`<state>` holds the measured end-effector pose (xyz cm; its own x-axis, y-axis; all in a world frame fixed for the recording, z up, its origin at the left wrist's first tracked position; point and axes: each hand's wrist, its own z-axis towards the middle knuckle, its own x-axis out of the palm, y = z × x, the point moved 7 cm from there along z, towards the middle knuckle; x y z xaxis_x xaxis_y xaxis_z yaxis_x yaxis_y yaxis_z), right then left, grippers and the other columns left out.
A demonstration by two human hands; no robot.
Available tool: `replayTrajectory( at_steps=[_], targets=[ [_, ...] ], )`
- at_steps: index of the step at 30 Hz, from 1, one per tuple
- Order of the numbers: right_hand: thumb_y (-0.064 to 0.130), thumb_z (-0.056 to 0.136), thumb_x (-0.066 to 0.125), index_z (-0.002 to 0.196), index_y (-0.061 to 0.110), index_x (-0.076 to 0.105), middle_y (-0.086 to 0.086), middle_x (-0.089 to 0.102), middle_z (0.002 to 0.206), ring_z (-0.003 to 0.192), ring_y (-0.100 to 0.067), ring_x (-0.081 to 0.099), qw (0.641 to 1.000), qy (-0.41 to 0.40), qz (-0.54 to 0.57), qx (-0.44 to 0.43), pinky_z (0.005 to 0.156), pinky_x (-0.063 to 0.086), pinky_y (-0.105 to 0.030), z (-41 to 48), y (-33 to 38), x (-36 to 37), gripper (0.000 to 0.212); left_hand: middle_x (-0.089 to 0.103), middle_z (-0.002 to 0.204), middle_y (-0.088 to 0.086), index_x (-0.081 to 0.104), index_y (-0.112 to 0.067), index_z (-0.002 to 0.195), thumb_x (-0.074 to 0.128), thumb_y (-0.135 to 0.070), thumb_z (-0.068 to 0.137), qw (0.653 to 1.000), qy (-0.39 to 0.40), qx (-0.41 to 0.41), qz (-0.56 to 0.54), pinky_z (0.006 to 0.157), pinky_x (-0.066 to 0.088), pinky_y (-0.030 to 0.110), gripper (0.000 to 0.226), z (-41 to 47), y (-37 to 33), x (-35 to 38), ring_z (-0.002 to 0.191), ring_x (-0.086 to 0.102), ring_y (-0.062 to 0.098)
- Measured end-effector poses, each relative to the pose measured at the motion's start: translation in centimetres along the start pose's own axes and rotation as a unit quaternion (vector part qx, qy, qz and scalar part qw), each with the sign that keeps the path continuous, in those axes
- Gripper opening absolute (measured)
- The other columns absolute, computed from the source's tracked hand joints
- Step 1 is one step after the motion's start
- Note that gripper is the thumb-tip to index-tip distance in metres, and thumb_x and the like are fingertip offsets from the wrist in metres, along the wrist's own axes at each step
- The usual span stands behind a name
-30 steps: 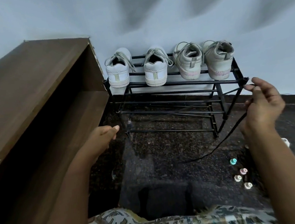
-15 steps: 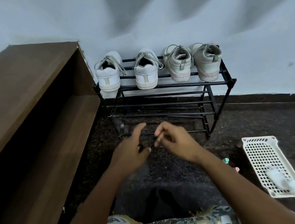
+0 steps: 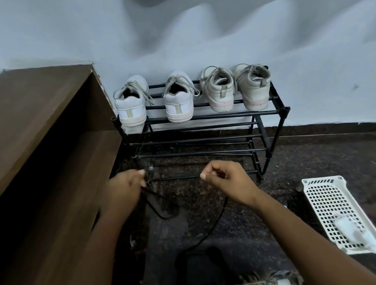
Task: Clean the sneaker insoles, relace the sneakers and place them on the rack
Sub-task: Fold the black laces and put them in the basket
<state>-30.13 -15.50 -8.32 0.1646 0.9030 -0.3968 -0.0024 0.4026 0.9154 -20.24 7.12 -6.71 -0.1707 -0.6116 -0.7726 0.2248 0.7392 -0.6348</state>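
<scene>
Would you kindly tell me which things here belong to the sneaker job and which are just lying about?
Job: black lace, pinched by left hand and right hand; white sneakers; beige sneakers; black rack.
Lying about: wooden cabinet; white perforated tray, untouched.

rack point(image 3: 225, 115) top tier: four sneakers point(image 3: 178, 104), heels out | floor point(image 3: 320, 153): rack, white basket point(image 3: 324, 207), perhaps a black lace point(image 3: 212, 228)

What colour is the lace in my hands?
The lace is black, clearest in the head view.
</scene>
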Motion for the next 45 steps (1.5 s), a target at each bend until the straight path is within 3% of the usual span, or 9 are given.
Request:
replayTrajectory(
  at_steps=[3, 6, 11, 17, 21, 24, 28, 35, 45],
  targets=[
    [0.017, 0.09, 0.062, 0.076, 0.008, 0.065, -0.007, 0.06, 0.062, 0.048, 0.003, 0.047, 0.999, -0.021, 0.03, 0.007, 0.053, 0.034, -0.011, 0.1, 0.3, -0.2, 0.017, 0.062, 0.101, 0.016, 0.057, -0.018, 0.115, 0.04, -0.037, 0.097, 0.96, -0.081, -0.114, 0.241, 0.069, 0.038, 0.034, 0.032, -0.5, 1.2, -3.1, 0.093, 0.058, 0.035],
    [0.013, 0.09, 0.062, 0.081, 0.007, 0.066, -0.005, 0.059, 0.063, 0.054, 0.002, 0.051, 0.998, -0.015, 0.056, 0.002, 0.058, 0.04, -0.018, 0.2, 0.5, 0.7, 0.011, 0.063, 0.105, 0.016, 0.026, -0.022, 0.142, 0.051, -0.038, 0.092, 0.965, -0.035, -0.049, 0.255, 0.071, 0.042, 0.034, 0.058, -1.2, -1.8, -0.2, 0.096, 0.061, 0.035],
    [0.006, 0.09, 0.06, 0.094, 0.007, 0.057, 0.002, 0.06, 0.063, 0.06, -0.009, 0.054, 0.996, 0.029, 0.08, -0.029, 0.06, 0.042, -0.021, 0.0, 1.2, 2.3, 0.005, 0.067, 0.076, -0.001, 0.062, -0.027, 0.088, 0.052, -0.038, 0.086, 0.967, 0.218, 0.125, -0.047, 0.071, 0.05, 0.046, 0.015, -3.9, -6.1, 8.5, 0.072, 0.063, 0.017],
    [0.011, 0.087, 0.066, 0.086, 0.015, 0.059, 0.009, 0.051, 0.058, 0.056, -0.006, 0.046, 0.997, 0.007, 0.072, -0.002, 0.057, 0.039, -0.023, 0.1, 0.2, 0.5, 0.008, 0.06, 0.067, -0.004, 0.054, -0.026, 0.073, 0.044, -0.04, 0.09, 0.987, 0.091, 0.125, 0.034, 0.061, 0.046, 0.032, 0.024, -1.3, -3.5, 5.1, 0.063, 0.056, 0.013],
    [0.007, 0.086, 0.066, 0.077, 0.01, 0.06, -0.007, 0.057, 0.063, 0.056, -0.008, 0.05, 0.995, -0.035, 0.084, 0.031, 0.057, 0.041, -0.021, 0.2, -0.4, -2.4, 0.011, 0.061, 0.081, 0.006, 0.06, -0.024, 0.084, 0.044, -0.03, 0.095, 0.983, -0.06, -0.032, 0.169, 0.061, 0.04, 0.03, 0.021, 0.2, 1.1, -1.8, 0.079, 0.058, 0.029],
    [0.007, 0.086, 0.065, 0.075, 0.012, 0.058, -0.015, 0.059, 0.069, 0.062, -0.012, 0.056, 0.99, -0.084, 0.107, 0.048, 0.066, 0.044, -0.03, 0.2, -0.9, -4.1, 0.014, 0.062, 0.09, 0.01, 0.063, -0.02, 0.098, 0.046, -0.032, 0.094, 0.962, -0.07, -0.138, 0.225, 0.069, 0.048, 0.033, 0.022, 0.0, 3.1, -4.0, 0.084, 0.059, 0.032],
    [0.008, 0.085, 0.066, 0.074, 0.016, 0.059, -0.005, 0.059, 0.067, 0.057, -0.006, 0.05, 0.996, -0.05, 0.064, 0.044, 0.059, 0.041, -0.024, 0.2, -0.1, -2.5, 0.016, 0.065, 0.102, 0.01, 0.04, -0.026, 0.135, 0.063, -0.048, 0.082, 0.983, -0.003, -0.025, 0.184, 0.075, 0.051, 0.035, 0.061, -0.6, -1.1, 0.1, 0.093, 0.063, 0.03],
    [0.006, 0.088, 0.062, 0.084, 0.01, 0.065, 0.005, 0.062, 0.072, 0.066, 0.0, 0.054, 0.997, 0.068, 0.023, -0.002, 0.064, 0.041, -0.014, -0.7, 1.2, 2.3, 0.006, 0.065, 0.071, -0.006, 0.062, -0.024, 0.08, 0.032, -0.058, 0.077, 0.972, 0.168, 0.159, 0.034, 0.062, 0.049, 0.038, 0.046, -3.1, -6.5, 7.6, 0.068, 0.06, 0.012],
    [0.013, 0.086, 0.065, 0.073, 0.018, 0.063, 0.007, 0.056, 0.065, 0.059, -0.003, 0.048, 0.995, -0.075, -0.002, 0.066, 0.058, 0.039, -0.018, -0.3, -1.1, -4.2, 0.014, 0.06, 0.073, -0.004, 0.064, -0.03, 0.074, 0.052, -0.024, 0.091, 0.99, -0.017, -0.041, 0.133, 0.055, 0.037, 0.026, 0.022, 0.3, -0.2, -0.6, 0.07, 0.055, 0.019]
  ],
)
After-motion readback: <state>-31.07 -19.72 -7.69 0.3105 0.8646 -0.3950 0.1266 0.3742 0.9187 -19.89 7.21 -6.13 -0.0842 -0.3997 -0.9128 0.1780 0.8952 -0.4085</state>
